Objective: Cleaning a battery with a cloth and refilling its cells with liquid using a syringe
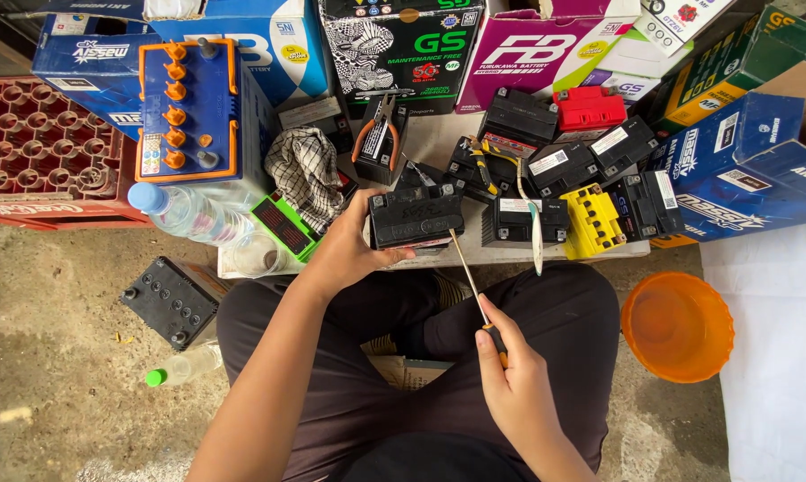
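Right above the lap of the person sitting cross-legged, a small black battery point(416, 215) is being held up by the left hand point(349, 250), fingers wrapped around its left end and underside, so it sits at the near edge of the low white board point(546, 253). The right hand point(510, 379) is lower and to the right, well apart from the battery itself, closed around the handle of a thin screwdriver point(470, 277). The shaft runs up and to the left, and its tip comes right to the battery's lower right corner; can't tell if it's actually touching.

Behind it on the board there's a whole bunch of other small batteries: black ones, a yellow one point(592, 220) and a red one point(590, 109) further back. Pliers with orange handles point(376, 134) lie on another black battery near a checked rag point(307, 170). To the left are a big blue battery with orange caps point(189, 107), a plastic water bottle point(189, 212) and a red crate point(37, 147). An orange bowl point(678, 326) sits on the ground at right.
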